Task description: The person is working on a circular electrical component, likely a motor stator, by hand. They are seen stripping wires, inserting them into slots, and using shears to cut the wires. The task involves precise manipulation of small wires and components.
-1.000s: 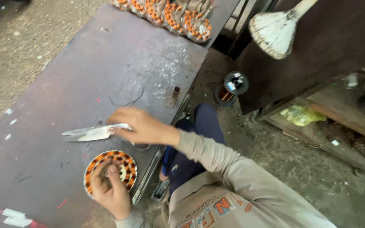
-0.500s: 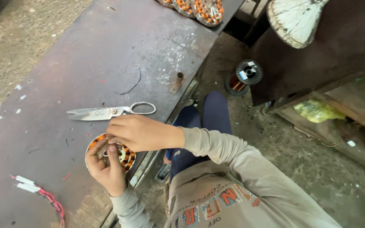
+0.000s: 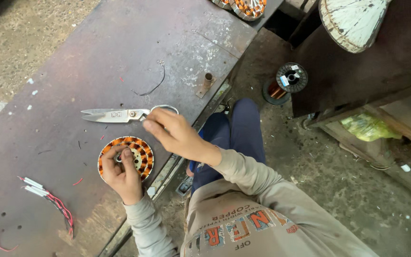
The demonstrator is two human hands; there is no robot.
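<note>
The left hand [image 3: 122, 173] pinches the wound stator [image 3: 125, 157]; the right hand [image 3: 174, 133], loosely curled and empty beside it, could snag fine wire.

Soft, even daylight, rather dim; shadows are faint. The metal bench [image 3: 96, 57] shows a dull sheen, no hard glare. Focus is fairly sharp centrally; edges bend and soften slightly.

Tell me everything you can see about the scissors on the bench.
The scissors are large, of bare grey metal that looks worn, with a pivot screw near the middle. They lie flat on the dark metal bench, blades shut and pointing to the left of the picture, handle loops to the right. The right hand is over the handle loops, its fingers at them, and hides part of them. Just below lies a round orange copper-wound coil, apart from the blades.
</note>
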